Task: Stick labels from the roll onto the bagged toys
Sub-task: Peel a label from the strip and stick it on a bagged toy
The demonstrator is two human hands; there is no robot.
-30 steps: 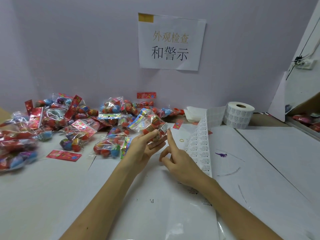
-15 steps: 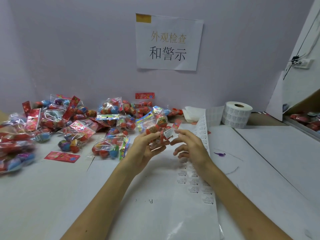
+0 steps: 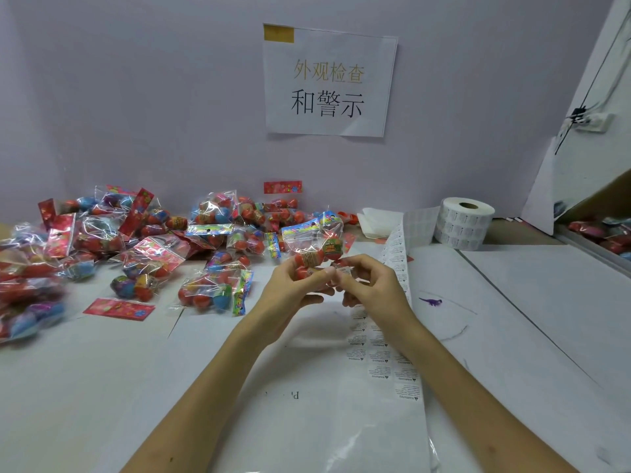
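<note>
The left hand [image 3: 296,287] grips a bag of toys [image 3: 316,249] held just above the table [image 3: 102,387], its fingers curled around the red balls inside. The right hand [image 3: 373,285], touching the bag's right side, pinches a small white label [image 3: 342,270] against it. The label strip [image 3: 394,261] runs under the right forearm back to the roll [image 3: 463,227]. Other bagged toys [image 3: 143,247] are piled to the left.

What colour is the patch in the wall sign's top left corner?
The patch is mustard yellow; head view.
</note>
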